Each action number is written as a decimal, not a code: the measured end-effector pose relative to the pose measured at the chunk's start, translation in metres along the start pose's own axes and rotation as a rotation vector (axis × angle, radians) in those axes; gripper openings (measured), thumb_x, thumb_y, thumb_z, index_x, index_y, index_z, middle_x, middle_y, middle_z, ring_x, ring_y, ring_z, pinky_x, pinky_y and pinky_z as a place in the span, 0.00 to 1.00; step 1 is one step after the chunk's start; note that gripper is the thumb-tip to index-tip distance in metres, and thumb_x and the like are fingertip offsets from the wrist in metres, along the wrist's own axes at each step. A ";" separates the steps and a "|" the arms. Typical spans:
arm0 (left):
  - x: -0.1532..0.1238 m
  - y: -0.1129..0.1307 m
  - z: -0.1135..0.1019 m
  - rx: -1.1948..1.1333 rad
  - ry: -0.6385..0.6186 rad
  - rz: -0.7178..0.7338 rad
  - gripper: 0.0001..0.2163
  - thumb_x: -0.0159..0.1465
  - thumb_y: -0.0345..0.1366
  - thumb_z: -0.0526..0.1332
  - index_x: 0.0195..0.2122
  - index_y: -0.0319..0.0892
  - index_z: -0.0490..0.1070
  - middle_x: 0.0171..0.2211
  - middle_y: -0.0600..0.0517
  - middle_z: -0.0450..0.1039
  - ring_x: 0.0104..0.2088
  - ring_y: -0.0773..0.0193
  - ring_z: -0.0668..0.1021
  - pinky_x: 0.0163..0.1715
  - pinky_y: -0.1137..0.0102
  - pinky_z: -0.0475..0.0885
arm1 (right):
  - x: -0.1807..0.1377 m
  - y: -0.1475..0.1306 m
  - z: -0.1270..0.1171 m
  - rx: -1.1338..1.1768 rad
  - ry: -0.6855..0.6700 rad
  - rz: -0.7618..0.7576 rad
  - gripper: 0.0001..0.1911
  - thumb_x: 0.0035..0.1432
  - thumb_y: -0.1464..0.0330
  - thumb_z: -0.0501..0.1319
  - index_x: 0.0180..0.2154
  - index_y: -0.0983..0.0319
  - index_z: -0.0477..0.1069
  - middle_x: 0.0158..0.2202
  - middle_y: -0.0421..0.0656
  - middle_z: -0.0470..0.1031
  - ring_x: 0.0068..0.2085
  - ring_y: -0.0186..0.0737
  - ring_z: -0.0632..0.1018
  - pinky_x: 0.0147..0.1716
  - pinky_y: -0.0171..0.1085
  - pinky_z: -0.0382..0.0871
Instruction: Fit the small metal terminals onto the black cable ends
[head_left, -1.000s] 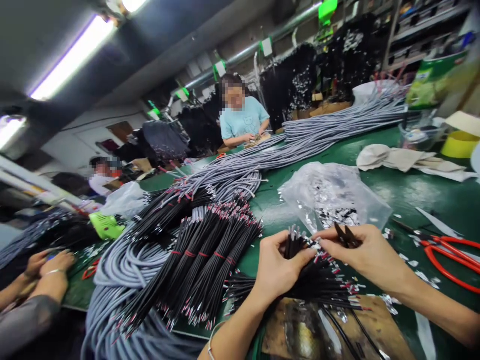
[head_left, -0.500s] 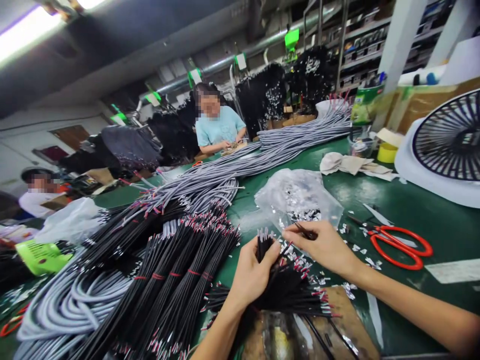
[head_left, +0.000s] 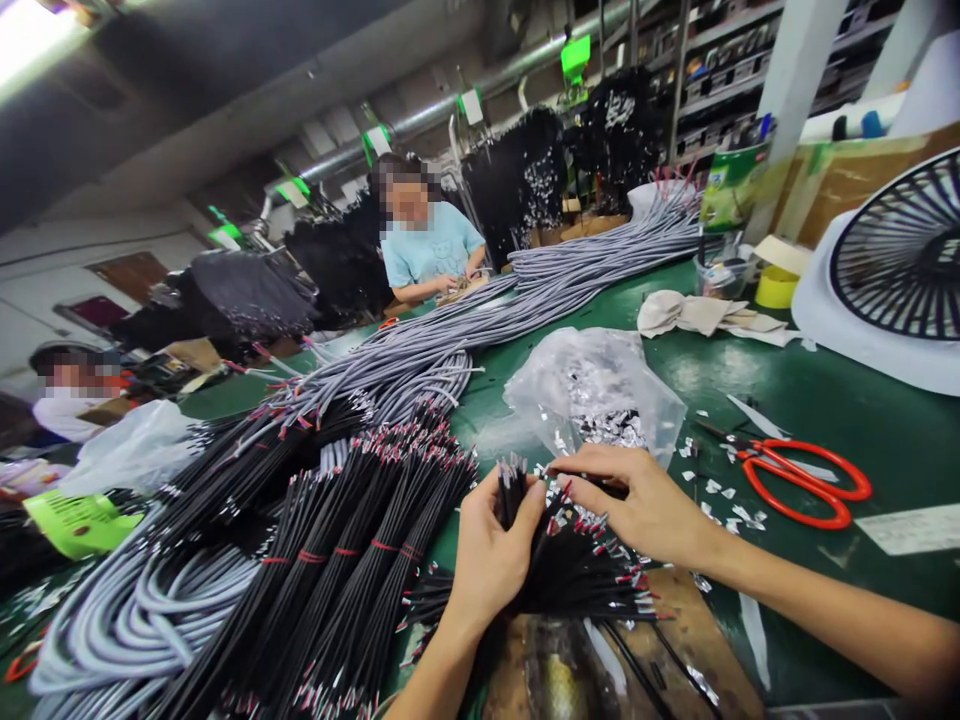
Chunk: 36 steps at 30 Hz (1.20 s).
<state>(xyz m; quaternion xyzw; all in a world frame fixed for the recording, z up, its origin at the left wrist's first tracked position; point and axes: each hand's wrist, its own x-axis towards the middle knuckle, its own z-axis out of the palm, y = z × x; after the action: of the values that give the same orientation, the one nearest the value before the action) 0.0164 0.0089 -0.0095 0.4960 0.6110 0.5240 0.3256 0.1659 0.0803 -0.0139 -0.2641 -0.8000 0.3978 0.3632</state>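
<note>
My left hand (head_left: 487, 555) is closed round a small bunch of black wires (head_left: 513, 488) that stands upright, its stripped ends up. My right hand (head_left: 641, 505) pinches at the wire ends just to the right and holds a small dark tool under its fingers. Below both hands a loose fan of black wires (head_left: 592, 580) with red and silver tips lies on a brown board (head_left: 675, 650). A clear plastic bag (head_left: 600, 385) with silver bits lies right behind my hands.
Tied bundles of black wires (head_left: 352, 560) and coils of grey cable (head_left: 142, 620) fill the left. Red-handled scissors (head_left: 802, 480) lie on the green table (head_left: 825, 400) at right, near a fan (head_left: 892, 270) and a cloth (head_left: 697, 312). A person in a blue shirt (head_left: 431, 250) works across the table.
The view has swung right, bringing the fan in. My right hand has dropped a little and closed in on the wire tips beside the left hand's bunch.
</note>
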 end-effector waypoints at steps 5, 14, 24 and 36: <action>-0.002 0.005 0.001 0.078 0.014 0.039 0.08 0.57 0.37 0.61 0.27 0.37 0.69 0.21 0.55 0.65 0.23 0.69 0.67 0.24 0.76 0.63 | 0.000 -0.002 0.000 0.023 -0.013 0.007 0.12 0.58 0.69 0.55 0.39 0.63 0.76 0.30 0.42 0.76 0.31 0.35 0.74 0.31 0.34 0.65; 0.000 0.006 0.001 0.085 0.082 0.062 0.06 0.55 0.34 0.62 0.25 0.37 0.70 0.22 0.55 0.67 0.24 0.69 0.67 0.25 0.77 0.63 | -0.002 -0.004 -0.001 -0.003 0.013 0.016 0.11 0.58 0.69 0.55 0.35 0.62 0.77 0.28 0.41 0.75 0.30 0.35 0.73 0.30 0.35 0.63; 0.001 0.004 -0.002 -0.014 -0.011 -0.050 0.12 0.57 0.39 0.61 0.21 0.37 0.67 0.17 0.57 0.61 0.20 0.72 0.63 0.20 0.77 0.59 | -0.002 0.000 0.002 0.073 0.132 0.067 0.10 0.54 0.66 0.60 0.37 0.62 0.77 0.31 0.42 0.77 0.31 0.35 0.74 0.30 0.33 0.65; 0.000 0.007 0.005 0.072 0.045 -0.012 0.07 0.51 0.35 0.65 0.23 0.37 0.70 0.20 0.56 0.68 0.22 0.68 0.69 0.23 0.76 0.65 | -0.001 0.002 0.005 0.404 0.081 0.269 0.12 0.48 0.67 0.62 0.35 0.64 0.78 0.28 0.43 0.79 0.25 0.34 0.76 0.25 0.33 0.69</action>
<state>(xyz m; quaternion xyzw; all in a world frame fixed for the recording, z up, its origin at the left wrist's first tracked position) 0.0233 0.0104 -0.0040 0.4919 0.6394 0.5108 0.2970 0.1628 0.0780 -0.0179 -0.3060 -0.6467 0.5835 0.3842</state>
